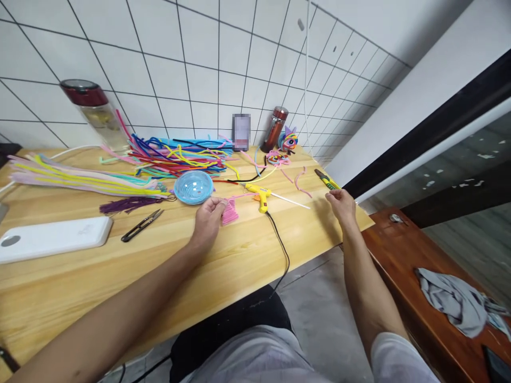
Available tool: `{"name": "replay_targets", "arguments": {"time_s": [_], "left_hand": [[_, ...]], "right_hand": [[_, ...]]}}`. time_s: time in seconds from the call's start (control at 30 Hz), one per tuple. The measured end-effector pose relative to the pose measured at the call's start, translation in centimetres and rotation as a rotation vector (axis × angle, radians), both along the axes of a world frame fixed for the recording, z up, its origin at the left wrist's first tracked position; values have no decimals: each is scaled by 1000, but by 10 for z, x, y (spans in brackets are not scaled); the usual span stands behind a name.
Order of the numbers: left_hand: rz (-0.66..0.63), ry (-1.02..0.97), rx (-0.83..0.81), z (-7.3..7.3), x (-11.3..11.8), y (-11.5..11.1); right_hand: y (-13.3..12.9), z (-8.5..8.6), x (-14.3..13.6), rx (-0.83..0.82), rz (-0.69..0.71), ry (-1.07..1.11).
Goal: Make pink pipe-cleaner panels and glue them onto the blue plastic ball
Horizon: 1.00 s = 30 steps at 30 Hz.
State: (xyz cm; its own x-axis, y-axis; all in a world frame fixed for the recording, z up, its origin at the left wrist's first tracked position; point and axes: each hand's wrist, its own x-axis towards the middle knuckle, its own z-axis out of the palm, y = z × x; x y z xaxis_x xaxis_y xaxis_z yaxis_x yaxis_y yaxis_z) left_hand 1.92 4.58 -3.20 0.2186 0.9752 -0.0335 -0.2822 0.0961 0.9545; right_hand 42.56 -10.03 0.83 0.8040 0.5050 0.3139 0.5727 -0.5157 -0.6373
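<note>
My left hand [208,217] pinches a small piece of pink pipe cleaner [230,213] bent into tight zigzag rows, low over the table. From its top a pink strand runs right toward a yellow hot glue gun [263,199], which lies with a white glue stick [293,201] in its back. My right hand [342,206] is at the table's right end, fingers closed in a pinch; what they hold, if anything, is hidden. Just beyond them are green-and-yellow handled pliers [328,180]; whether the fingers touch them I cannot tell. A blue bowl [194,187] stands beside my left hand.
Heaps of coloured pipe cleaners [179,154] cover the back of the table. Black thread snips [141,226] and a white power bank [56,239] lie on the left. Two bottles, a phone [241,132] and a colourful pipe-cleaner figure [288,140] stand by the tiled wall. The glue gun's cord [284,250] hangs over the front edge.
</note>
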Motion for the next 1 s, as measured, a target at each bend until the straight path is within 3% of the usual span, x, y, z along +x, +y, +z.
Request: {"name": "replay_targets", "arguments": {"time_s": [0.1, 0.2, 0.37, 0.53, 0.63, 0.73, 0.83, 0.9, 1.0], "left_hand": [[-3, 34, 6, 1, -2, -1], [-15, 52, -2, 3, -2, -2], [-5, 63, -42, 7, -2, -5], [19, 69, -43, 9, -2, -7], [0, 82, -51, 8, -3, -6], [-20, 89, -56, 9, -3, -6], [-53, 83, -27, 15, -4, -14], [-114, 76, 24, 21, -4, -23], [-248, 83, 108, 29, -5, -39]], "right_hand": [[12, -1, 15, 0, -32, 15], [20, -7, 5, 1, 23, 28], [32, -11, -34, -9, 244, -1], [38, 0, -72, 10, 339, 24], [30, 4, -107, 6, 488, 66], [20, 5, -150, -17, 687, 242], [13, 6, -194, 16, 854, 616], [13, 6, -218, 50, 902, 841], [16, 2, -242, 212, 862, 972]]}}
